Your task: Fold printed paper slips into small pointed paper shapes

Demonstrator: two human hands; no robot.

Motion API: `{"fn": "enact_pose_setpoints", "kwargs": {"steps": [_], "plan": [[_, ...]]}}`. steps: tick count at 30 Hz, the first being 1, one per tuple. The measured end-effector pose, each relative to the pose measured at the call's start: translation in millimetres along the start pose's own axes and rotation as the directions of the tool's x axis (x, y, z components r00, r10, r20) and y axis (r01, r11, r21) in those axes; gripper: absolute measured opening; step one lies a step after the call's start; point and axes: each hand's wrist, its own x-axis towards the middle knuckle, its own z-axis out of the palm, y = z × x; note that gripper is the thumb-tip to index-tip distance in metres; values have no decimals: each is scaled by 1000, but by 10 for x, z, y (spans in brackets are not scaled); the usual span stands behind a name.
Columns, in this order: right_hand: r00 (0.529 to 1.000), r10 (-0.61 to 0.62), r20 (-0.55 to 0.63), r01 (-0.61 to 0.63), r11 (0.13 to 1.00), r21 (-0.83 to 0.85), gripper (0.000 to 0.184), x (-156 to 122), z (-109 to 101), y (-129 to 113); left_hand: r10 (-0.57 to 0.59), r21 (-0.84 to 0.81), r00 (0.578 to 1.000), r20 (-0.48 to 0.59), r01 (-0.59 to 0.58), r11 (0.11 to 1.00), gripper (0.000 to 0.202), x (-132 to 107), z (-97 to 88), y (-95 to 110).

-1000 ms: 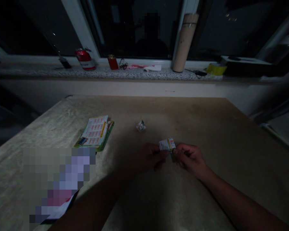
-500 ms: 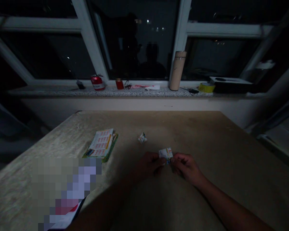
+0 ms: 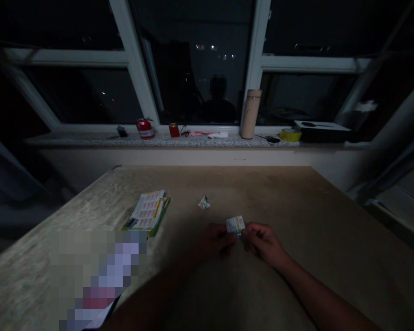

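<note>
Over the middle of the table (image 3: 296, 216), both my hands pinch a small folded piece of printed paper (image 3: 235, 224). My left hand (image 3: 215, 241) grips its left edge with closed fingers. My right hand (image 3: 262, 242) holds its right lower corner, fingers curled. A little beyond the hands lies a small folded paper shape (image 3: 204, 202) on the tabletop. A stack of printed leaflets (image 3: 147, 212) lies to the left of it.
A blurred-out item (image 3: 96, 276) lies at the near left of the table. The stone windowsill (image 3: 89, 139) behind holds a red can (image 3: 145, 128), a small red cup (image 3: 174, 130), a tall beige tube (image 3: 251, 114), a yellow tape roll (image 3: 290, 135) and a dark box (image 3: 322, 130).
The view has tilted up, so the window shows more and the table sits lower. My hands stay pinched on the folded paper, drawn slightly closer together.
</note>
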Motion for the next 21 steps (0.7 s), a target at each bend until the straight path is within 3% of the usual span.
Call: {"fn": "enact_pose_setpoints", "kwargs": {"steps": [9, 21], "plan": [[1000, -5, 1, 5, 1000, 5, 49, 22, -29, 52, 17, 16, 996, -85, -16, 1000, 50, 0, -34, 55], [1000, 16, 3, -16, 1000, -16, 51, -1, -14, 19, 23, -31, 999, -31, -24, 999, 48, -14, -28, 47]]}}
